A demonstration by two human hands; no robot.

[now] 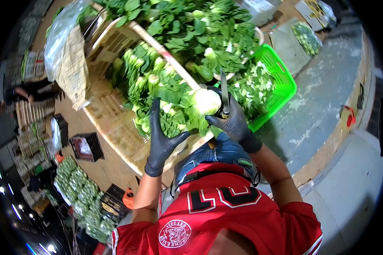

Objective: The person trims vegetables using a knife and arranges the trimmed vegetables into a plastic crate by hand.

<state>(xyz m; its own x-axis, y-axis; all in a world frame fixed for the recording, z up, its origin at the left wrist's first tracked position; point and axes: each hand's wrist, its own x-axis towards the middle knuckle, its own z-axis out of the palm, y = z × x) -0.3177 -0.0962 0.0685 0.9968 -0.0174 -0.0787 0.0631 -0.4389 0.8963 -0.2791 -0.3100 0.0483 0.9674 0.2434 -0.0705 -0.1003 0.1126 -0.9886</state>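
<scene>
My left hand [161,142], in a black glove, has its thumb and fingers spread beside the leafy greens, with nothing gripped. My right hand [236,123], gloved too, is closed around a knife [224,95] whose blade points away from me. Against the right fingers and thumb sits a bok choy [205,102], its pale cut base turned up and overexposed. Whether the right fingers also grip it, I cannot tell. Its leaves hang toward more bok choy [147,80] in the plastic-walled bin [115,108] below my hands.
A green basket [285,80] with leaf trimmings stands at my right. Beyond the bin's edge lies a large heap of bok choy [187,29]. Bagged greens [81,191] and a black crate [87,146] are on the left floor. Another person [27,93] is farther left.
</scene>
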